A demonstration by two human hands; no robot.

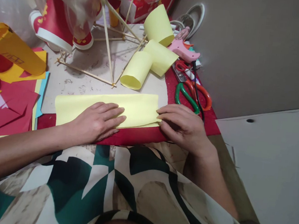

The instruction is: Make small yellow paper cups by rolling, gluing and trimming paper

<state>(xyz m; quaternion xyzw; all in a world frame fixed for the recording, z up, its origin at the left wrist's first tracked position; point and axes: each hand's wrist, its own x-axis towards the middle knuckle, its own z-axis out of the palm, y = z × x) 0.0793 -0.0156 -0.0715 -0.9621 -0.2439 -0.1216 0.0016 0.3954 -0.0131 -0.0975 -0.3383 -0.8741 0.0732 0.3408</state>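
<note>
A folded sheet of yellow paper (139,106) lies along the near edge of the table, its layers parting slightly at the right end. Flat on its left half rests my left hand (100,121), fingers stretched out and pressing down. At the right end, my right hand (182,125) pinches the paper's edge between thumb and fingers. Just beyond the sheet lie three yellow paper tubes, the nearest paper tube (136,70) with its open end towards me.
A frame of thin wooden sticks (85,72) stands behind the paper, near red paper cups (56,23). At right are a pink glue gun (184,51) and scissors with green and orange handles (186,96). Coloured paper (16,104) and an orange tube (18,50) lie left.
</note>
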